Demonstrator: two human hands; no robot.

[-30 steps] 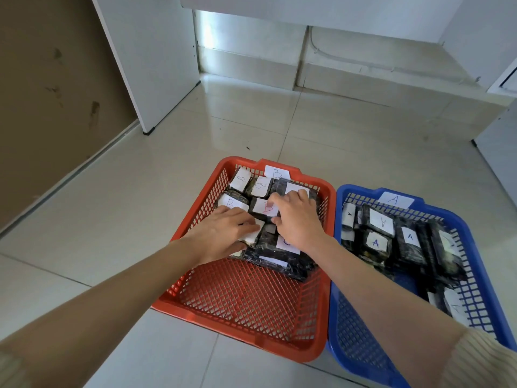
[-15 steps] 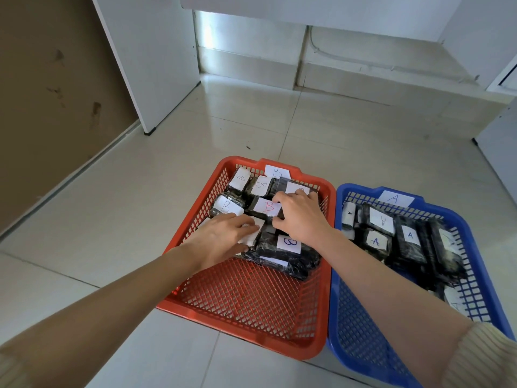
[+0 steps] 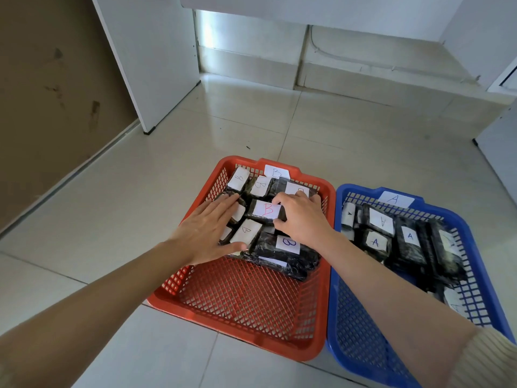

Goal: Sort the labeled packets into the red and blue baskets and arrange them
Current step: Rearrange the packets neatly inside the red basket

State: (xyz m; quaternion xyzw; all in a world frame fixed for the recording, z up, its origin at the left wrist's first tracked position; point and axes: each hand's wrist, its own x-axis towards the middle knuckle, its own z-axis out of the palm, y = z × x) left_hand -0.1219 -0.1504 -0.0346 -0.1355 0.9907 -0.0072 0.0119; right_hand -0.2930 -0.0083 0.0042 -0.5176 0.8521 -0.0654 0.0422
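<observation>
The red basket (image 3: pixel 237 301) holds several black packets with white B labels, packed in its far half. My left hand (image 3: pixel 205 231) lies flat with straight fingers on the packets at the left side. My right hand (image 3: pixel 303 219) grips the right end of the packet with a red B (image 3: pixel 264 210), thumb at its near edge and fingers over its far edge. A packet with a blue B (image 3: pixel 288 243) lies just below that hand. The blue basket (image 3: pixel 361 334) to the right holds several packets labelled A (image 3: pixel 376 242).
Both baskets stand side by side on a glossy tiled floor (image 3: pixel 140 219). A B tag (image 3: pixel 275 172) and an A tag (image 3: pixel 394 198) are stuck on their far rims. A white panel (image 3: pixel 156 65) and a brown wall stand to the left, a low white ledge behind.
My left hand has straightened and slid forward onto the left packets. My right hand has moved right, uncovering the red B label, and now holds that packet's end.
</observation>
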